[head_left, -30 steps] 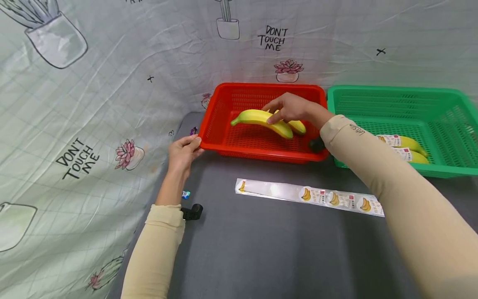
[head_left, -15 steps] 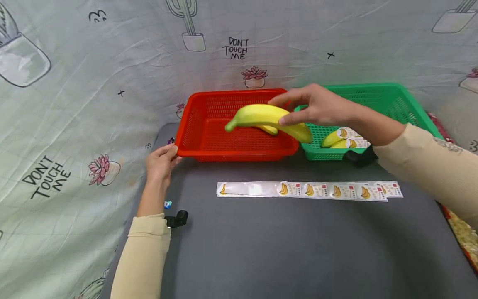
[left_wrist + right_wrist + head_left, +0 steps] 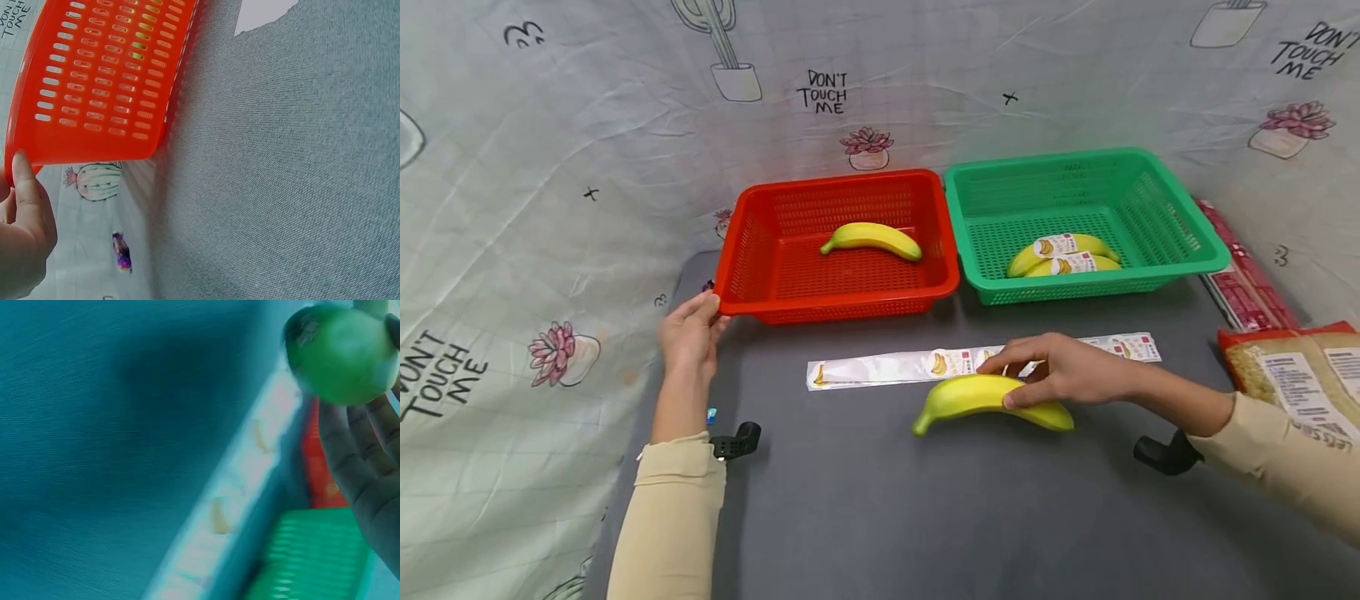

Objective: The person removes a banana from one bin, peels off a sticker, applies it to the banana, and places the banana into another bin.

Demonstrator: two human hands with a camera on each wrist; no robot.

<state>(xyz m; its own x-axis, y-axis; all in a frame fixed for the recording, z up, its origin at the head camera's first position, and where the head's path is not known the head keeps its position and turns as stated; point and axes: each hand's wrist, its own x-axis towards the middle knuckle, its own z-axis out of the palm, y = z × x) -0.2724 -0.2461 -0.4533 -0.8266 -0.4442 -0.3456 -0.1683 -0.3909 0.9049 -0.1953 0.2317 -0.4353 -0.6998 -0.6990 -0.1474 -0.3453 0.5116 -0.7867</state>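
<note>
My right hand (image 3: 1063, 371) grips a yellow banana (image 3: 958, 397) by its right half, over the grey table in front of the sticker strip; the right wrist view shows the banana's end (image 3: 340, 353) close up, with the fingers behind it. With thumb and fingers my left hand (image 3: 688, 337) pinches the front left corner of the red basket (image 3: 842, 307); the left wrist view has the thumb on that rim (image 3: 22, 134). One banana (image 3: 872, 237) lies inside the red basket. In the green basket (image 3: 1075, 283) beside it lie two bananas (image 3: 1101, 244) with labels stuck on.
A strip of banana stickers (image 3: 880, 367) lies across the table (image 3: 850, 500) before the baskets, partly behind the right hand. On the right are a red and yellow packet (image 3: 1300, 375) and a dark red package (image 3: 1247, 275). A printed cloth (image 3: 925, 75) hangs behind.
My right hand has lifted the banana out of the red basket and brought it toward me and down over the table. My left hand stays at the basket corner. The head view has swung right.
</note>
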